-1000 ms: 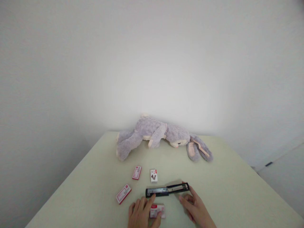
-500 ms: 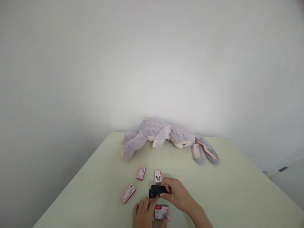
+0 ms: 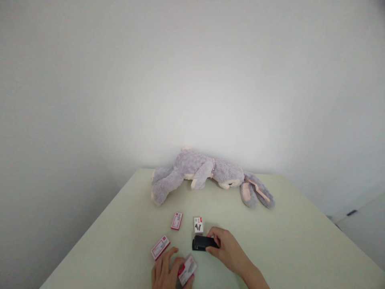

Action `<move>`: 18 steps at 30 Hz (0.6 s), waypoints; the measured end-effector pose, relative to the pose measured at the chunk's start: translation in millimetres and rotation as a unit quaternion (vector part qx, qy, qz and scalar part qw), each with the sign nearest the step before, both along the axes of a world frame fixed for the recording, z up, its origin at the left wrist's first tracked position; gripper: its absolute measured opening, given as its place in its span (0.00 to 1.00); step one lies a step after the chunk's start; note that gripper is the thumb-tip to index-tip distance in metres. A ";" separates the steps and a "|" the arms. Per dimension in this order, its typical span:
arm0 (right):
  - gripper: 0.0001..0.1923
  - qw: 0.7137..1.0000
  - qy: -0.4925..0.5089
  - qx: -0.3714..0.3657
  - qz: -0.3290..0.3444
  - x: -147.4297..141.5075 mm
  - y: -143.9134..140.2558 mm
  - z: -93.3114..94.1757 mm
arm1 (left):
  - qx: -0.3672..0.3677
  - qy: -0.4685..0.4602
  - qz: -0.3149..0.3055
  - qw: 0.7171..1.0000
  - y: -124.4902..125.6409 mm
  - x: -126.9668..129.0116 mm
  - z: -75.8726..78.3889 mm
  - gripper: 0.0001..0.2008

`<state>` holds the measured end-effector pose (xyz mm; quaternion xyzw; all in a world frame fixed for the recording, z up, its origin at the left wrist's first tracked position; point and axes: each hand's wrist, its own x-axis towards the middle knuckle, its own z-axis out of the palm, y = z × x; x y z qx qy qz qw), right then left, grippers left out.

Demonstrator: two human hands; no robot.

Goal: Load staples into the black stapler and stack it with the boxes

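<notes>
A black stapler (image 3: pixel 202 243), folded closed, lies on the pale green table (image 3: pixel 285 237). My right hand (image 3: pixel 228 249) grips its right end with thumb and fingers. At the bottom edge of the view, my left hand (image 3: pixel 167 273) holds a small red and white staple box (image 3: pixel 187 271), tilted up off the table. A second red and white box (image 3: pixel 160 247) lies just beyond my left hand. Two more small boxes lie farther out: a red one (image 3: pixel 177 220) and a white one (image 3: pixel 198 224) right behind the stapler.
A grey plush rabbit (image 3: pixel 207 172) lies on its side along the table's far edge, against the white wall. The table's left edge runs diagonally at the left; a white cabinet corner (image 3: pixel 361 224) shows at the right.
The stapler was lying open flat; my right hand folded it closed and now holds it. My left hand drew back from the stapler and lifted the staple box it was resting on.
</notes>
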<state>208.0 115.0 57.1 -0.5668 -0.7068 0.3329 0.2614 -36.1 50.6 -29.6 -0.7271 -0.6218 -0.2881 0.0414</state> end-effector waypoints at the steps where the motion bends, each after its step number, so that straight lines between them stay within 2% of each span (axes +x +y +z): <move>1: 0.08 1.000 0.001 -0.003 -0.007 2.3 -1.2 -1.4 | 0.001 -0.008 0.024 1.000 3.1 -10.4 2.5 0.15; 4: 0.07 1.000 0.004 -0.010 -0.022 6.6 -5.1 -5.0 | -0.023 -0.034 0.057 0.998 16.7 -39.7 7.9 0.14; 7: 0.07 0.999 0.007 -0.015 -0.032 7.9 -8.3 -7.5 | -0.070 -0.063 0.028 0.995 31.5 -58.4 9.5 0.17; 9: 0.07 0.999 0.009 -0.018 -0.037 8.1 -9.9 -8.8 | -0.089 -0.074 0.005 0.993 39.5 -61.9 10.9 0.22; 14: 0.06 0.998 0.003 -0.021 -0.052 7.7 -14.5 -9.4 | -0.083 -0.047 -0.031 0.995 56.8 -43.6 23.2 0.32; 18: 0.06 0.996 -0.028 -0.018 -0.080 8.2 -23.2 -9.4 | -0.081 -0.013 -0.016 0.996 68.8 -20.6 34.1 0.29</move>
